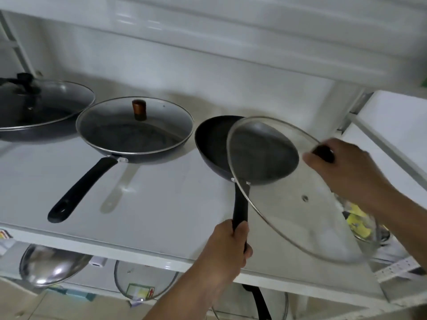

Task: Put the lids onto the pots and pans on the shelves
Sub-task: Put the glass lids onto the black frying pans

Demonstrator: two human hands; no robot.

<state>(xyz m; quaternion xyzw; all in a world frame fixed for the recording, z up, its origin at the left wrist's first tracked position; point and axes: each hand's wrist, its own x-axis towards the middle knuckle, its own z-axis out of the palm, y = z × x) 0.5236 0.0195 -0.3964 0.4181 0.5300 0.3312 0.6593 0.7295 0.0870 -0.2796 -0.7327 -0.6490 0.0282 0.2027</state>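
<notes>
A small black frying pan [215, 144] sits uncovered at the right of the white shelf [161, 204]. My left hand [228, 245] grips its black handle near the shelf's front edge. My right hand [342, 167] holds a large glass lid [288, 215] by its dark knob, tilted and overlapping the pan's right side. To the left, a middle pan [136, 155] carries a glass lid with a brown knob [139, 108]. A bigger pan [34, 132] at the far left bears a lid with a black knob [25, 80].
Below the shelf hang or lie a steel lid [50, 266] and two more glass lids [143, 282] [251, 306]. A bowl with yellow items [360, 225] sits at the right behind my right arm. The upper shelf [231, 38] overhangs closely.
</notes>
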